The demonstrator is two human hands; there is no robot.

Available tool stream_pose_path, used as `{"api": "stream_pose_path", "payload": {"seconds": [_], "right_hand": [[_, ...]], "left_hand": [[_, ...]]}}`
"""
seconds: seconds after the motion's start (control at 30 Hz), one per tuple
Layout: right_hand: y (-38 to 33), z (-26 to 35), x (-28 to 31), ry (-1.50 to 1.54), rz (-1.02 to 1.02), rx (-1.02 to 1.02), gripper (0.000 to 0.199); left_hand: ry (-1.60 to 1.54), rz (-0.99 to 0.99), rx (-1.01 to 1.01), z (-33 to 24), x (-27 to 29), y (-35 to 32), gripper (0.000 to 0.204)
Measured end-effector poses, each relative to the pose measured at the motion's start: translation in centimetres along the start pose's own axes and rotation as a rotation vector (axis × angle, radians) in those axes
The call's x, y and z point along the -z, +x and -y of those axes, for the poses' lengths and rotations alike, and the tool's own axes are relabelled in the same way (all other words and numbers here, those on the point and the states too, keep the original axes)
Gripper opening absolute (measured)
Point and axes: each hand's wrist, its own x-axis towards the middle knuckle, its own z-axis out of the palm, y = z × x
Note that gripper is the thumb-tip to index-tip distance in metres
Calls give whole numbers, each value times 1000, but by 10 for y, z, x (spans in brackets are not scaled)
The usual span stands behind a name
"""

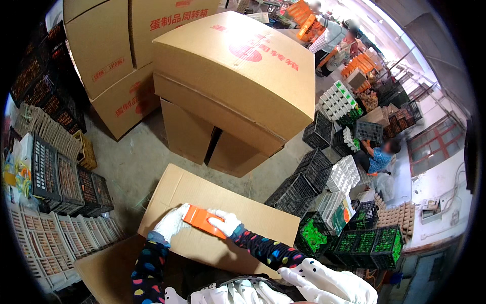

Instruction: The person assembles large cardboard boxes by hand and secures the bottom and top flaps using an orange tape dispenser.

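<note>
Both my hands wear white gloves and dotted dark sleeves. My left hand (pixel 171 223) and my right hand (pixel 225 221) together grip an orange flat tool (pixel 202 221), pressed against the top of a brown cardboard box (pixel 243 213) right in front of me. My left hand holds its left end and my right hand its right end. The tool lies slanted on the box lid, near its front half.
Large stacked cardboard boxes (pixel 238 66) stand behind. Black crates of eggs (pixel 66 185) and white trays (pixel 45 243) line the left. Black crates (pixel 304 182), green-filled crates (pixel 369 243) and white trays (pixel 336 99) crowd the right, where a person (pixel 379 157) crouches; others stand far back.
</note>
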Motion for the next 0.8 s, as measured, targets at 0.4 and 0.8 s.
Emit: {"api": "stream_pose_path", "payload": {"seconds": [0.4, 0.8], "right_hand": [[2, 2, 3, 17, 40, 1, 52], [5, 0, 9, 13, 158, -63, 61]], "left_hand": [[-306, -93, 123, -8, -8, -7, 47], [404, -190, -201, -7, -1, 3, 37]]}}
